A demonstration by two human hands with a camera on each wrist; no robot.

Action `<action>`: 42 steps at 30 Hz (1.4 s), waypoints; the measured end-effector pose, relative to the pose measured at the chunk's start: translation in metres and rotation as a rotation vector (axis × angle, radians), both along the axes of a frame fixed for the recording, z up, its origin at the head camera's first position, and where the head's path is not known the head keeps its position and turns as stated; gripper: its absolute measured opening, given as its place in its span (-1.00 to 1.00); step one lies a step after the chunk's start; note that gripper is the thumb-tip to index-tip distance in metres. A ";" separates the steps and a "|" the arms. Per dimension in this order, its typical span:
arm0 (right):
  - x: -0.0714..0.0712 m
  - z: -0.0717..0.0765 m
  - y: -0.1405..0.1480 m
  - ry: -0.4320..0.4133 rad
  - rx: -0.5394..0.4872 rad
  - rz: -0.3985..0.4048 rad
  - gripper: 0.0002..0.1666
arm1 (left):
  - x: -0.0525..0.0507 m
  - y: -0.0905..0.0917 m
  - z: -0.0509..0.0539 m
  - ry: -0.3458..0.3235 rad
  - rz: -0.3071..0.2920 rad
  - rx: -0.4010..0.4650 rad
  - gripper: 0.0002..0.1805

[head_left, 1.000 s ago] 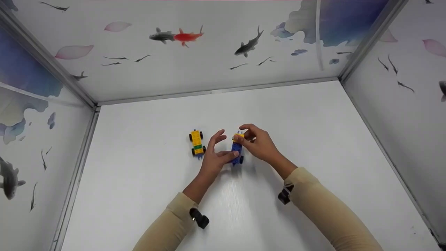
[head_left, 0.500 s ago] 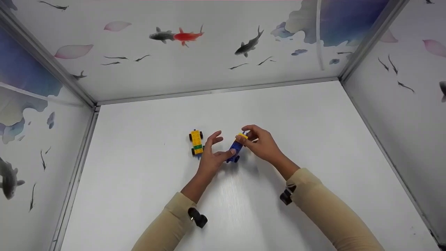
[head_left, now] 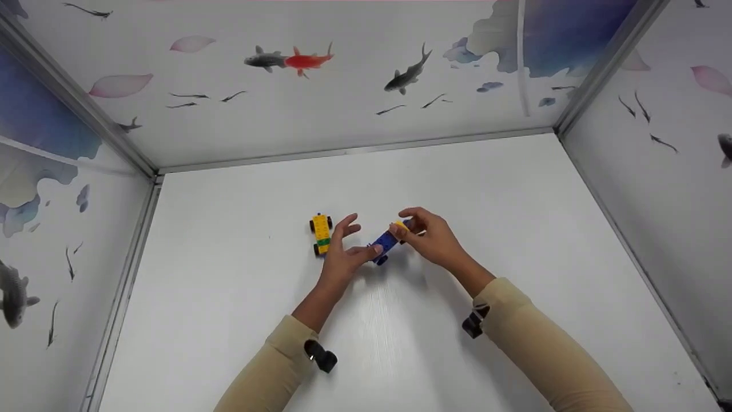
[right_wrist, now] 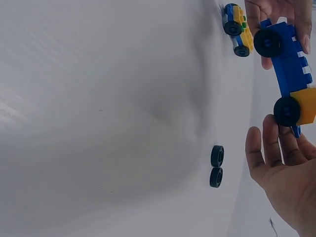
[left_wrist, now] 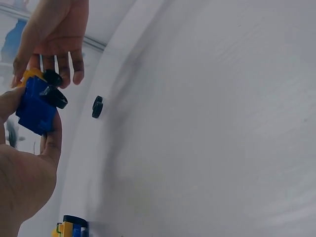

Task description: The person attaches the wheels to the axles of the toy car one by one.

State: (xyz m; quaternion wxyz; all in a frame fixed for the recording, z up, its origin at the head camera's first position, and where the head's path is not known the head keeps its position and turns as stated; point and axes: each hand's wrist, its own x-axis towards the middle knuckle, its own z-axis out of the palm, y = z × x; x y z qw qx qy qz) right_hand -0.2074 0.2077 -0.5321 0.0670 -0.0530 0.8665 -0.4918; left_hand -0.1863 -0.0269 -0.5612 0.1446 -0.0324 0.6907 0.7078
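Note:
A blue toy car base (head_left: 386, 242) with black wheels is held between both hands, lifted above the table. My left hand (head_left: 341, 264) pinches its near end, thumb on top and the other fingers raised or beneath. At the far end a yellow brick (right_wrist: 304, 104) sits on the studs. My right hand (head_left: 437, 239) pinches that end, thumb on the yellow brick. In the right wrist view a bare row of studs shows along the blue base. A yellow toy car (head_left: 321, 229) with a green strip and black wheels stands just left of my left hand.
Two loose black tyres (right_wrist: 217, 156) stand side by side on the white table (head_left: 229, 274), seen in both wrist views; the right hand appears to hide them from the head view. Panels printed with fish (head_left: 407, 76) enclose the table at the back and sides.
The blue car base has turned clockwise from nearly lengthwise to a diagonal, its far end swinging right. The left hand has shifted slightly left, the right hand slightly right. The yellow car stays put.

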 end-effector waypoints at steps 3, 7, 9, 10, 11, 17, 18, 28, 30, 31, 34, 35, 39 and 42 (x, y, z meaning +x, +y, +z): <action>0.000 -0.001 0.002 -0.008 0.005 0.009 -0.32 | -0.001 -0.001 0.001 -0.005 0.014 -0.003 -0.03; 0.001 -0.001 0.004 -0.021 -0.003 0.017 -0.30 | -0.001 -0.002 0.001 -0.006 0.028 -0.005 -0.04; 0.001 -0.002 0.006 -0.024 -0.006 0.025 -0.29 | -0.002 -0.002 0.000 0.003 0.033 0.004 -0.03; 0.000 -0.002 0.006 -0.026 -0.009 0.029 -0.30 | -0.002 -0.003 0.000 0.008 0.037 0.008 -0.04; 0.001 -0.003 0.007 -0.028 -0.009 0.034 -0.30 | -0.002 -0.003 0.000 0.011 0.042 0.010 -0.04; 0.002 -0.004 0.010 -0.054 -0.014 0.083 -0.34 | -0.005 -0.003 -0.001 0.020 0.077 -0.016 -0.06; 0.002 -0.004 0.010 -0.059 -0.012 0.094 -0.36 | -0.005 -0.003 0.000 0.024 0.082 -0.021 -0.06; 0.007 -0.001 0.013 -0.065 -0.037 0.206 -0.59 | -0.007 -0.003 0.003 0.046 0.101 -0.013 -0.08; 0.008 -0.001 0.013 -0.069 -0.045 0.224 -0.61 | -0.008 -0.003 0.003 0.046 0.101 0.004 -0.09; 0.009 -0.001 0.013 -0.073 -0.048 0.233 -0.61 | -0.008 -0.003 0.003 0.047 0.100 0.010 -0.09; 0.010 -0.001 0.013 -0.087 -0.051 0.251 -0.61 | -0.007 -0.003 0.005 0.042 0.102 0.015 -0.08; 0.010 -0.001 0.013 -0.090 -0.050 0.256 -0.62 | -0.007 -0.003 0.005 0.040 0.103 0.015 -0.08; 0.012 0.000 0.012 -0.097 -0.038 0.279 -0.63 | -0.007 -0.003 0.007 0.036 0.108 0.010 -0.07; 0.014 0.001 0.011 -0.108 -0.025 0.297 -0.62 | -0.007 -0.002 0.007 0.034 0.109 0.011 -0.08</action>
